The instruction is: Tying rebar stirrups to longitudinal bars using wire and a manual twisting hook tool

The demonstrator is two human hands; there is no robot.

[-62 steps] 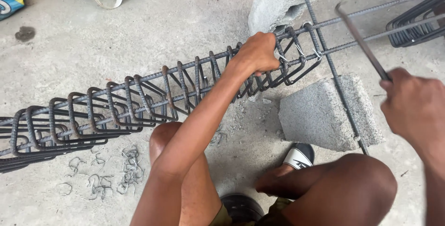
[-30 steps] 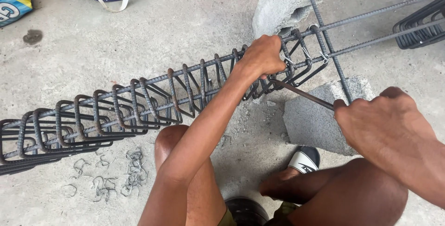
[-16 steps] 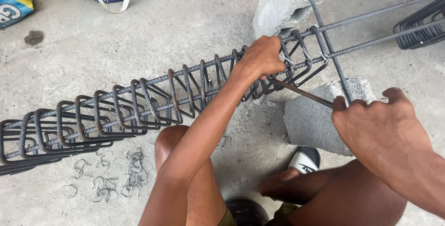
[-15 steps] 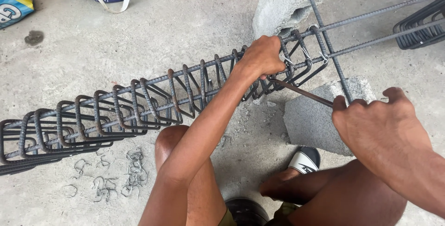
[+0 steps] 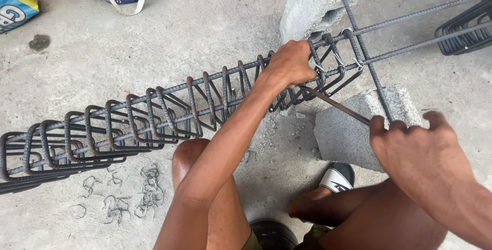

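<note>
Head view: our left hand (image 5: 291,64) clenches the rebar cage (image 5: 154,114) at upper centre, by the tied stirrups. Our right hand (image 5: 417,145), lower right, grips a thin hook rod (image 5: 335,105), tip under the left hand. We judge wire-tying is in hand; next needs steady twisting. Concrete blocks (image 5: 353,127) prop the bars; loose wire ties (image 5: 123,196) lower left.

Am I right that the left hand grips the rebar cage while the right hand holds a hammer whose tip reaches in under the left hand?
Not quite: the head view shows no hammer. The right hand holds a thin metal rod, its tip reaching in under the left hand. The rest stands: the left hand does have its grip on the rebar cage.
</note>
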